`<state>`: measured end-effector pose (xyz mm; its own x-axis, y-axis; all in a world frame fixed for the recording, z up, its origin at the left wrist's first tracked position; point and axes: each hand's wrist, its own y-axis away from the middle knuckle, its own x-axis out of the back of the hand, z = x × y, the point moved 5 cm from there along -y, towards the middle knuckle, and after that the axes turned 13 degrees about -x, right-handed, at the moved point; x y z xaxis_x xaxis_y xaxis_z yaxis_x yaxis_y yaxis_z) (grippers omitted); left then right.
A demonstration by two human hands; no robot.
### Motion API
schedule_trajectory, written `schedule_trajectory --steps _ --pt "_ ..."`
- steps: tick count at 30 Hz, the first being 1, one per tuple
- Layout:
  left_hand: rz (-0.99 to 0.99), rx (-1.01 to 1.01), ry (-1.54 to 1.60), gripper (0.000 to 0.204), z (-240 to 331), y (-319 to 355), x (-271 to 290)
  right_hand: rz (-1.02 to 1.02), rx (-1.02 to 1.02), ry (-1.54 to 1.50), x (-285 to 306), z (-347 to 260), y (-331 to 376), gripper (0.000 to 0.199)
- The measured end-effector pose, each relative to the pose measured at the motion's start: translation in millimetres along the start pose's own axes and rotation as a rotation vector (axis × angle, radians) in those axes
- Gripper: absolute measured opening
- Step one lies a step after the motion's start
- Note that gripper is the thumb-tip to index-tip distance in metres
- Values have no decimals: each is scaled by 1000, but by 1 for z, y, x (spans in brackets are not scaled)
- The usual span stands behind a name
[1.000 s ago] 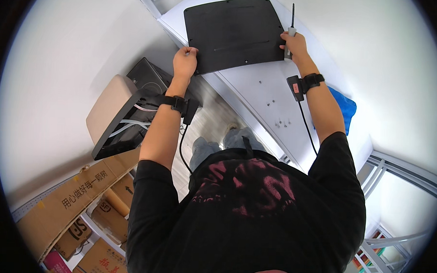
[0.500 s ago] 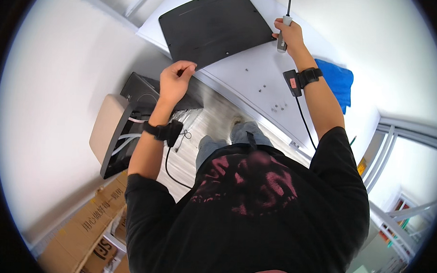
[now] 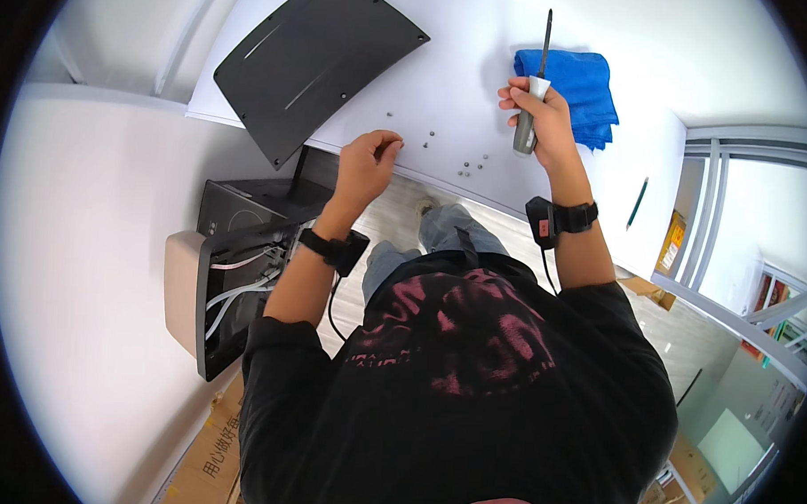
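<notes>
In my right hand (image 3: 550, 124) is a screwdriver (image 3: 525, 127) with a grey and white handle, its dark shaft pointing away from me. The fingers wrap round the handle, above the white table and next to a folded blue cloth (image 3: 582, 94). My left hand (image 3: 366, 171) is over the table's near edge, thumb and fingertips pinched together; a tiny dark speck shows at the tips, too small to name. Several small screws (image 3: 432, 134) lie scattered on the tabletop between my hands. Beyond my left hand, a black curved panel (image 3: 312, 67) with holes along its edges rests on the table.
A dark green pencil (image 3: 637, 203) lies at the table's right. Below the table's left end stands an opened black housing (image 3: 228, 321) with a beige side and pale cables inside. Cardboard boxes (image 3: 205, 454) are at lower left; grey metal rails (image 3: 703, 209) run along the right.
My view has shifted, so the panel sits farther left. My left hand has come away from the panel's corner toward the screws. My right hand, with the screwdriver, is now away from the panel, beside the cloth.
</notes>
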<state>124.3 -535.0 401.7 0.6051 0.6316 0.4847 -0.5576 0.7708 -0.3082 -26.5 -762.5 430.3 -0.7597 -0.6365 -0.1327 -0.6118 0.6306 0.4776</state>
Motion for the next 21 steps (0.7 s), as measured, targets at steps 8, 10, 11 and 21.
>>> schedule_trajectory --steps 8,10,11,21 --pt "114 -253 -202 8 7 -1 -24 71 -69 -120 25 40 21 19" --pt "120 -256 -201 8 5 -1 -24 53 -71 -117 24 44 25 19" --pt "133 -258 -197 8 4 -1 -24 44 -71 -112 24 45 26 19" --pt "125 -272 -250 12 1 1 -21 35 -66 -102 26 49 21 20"
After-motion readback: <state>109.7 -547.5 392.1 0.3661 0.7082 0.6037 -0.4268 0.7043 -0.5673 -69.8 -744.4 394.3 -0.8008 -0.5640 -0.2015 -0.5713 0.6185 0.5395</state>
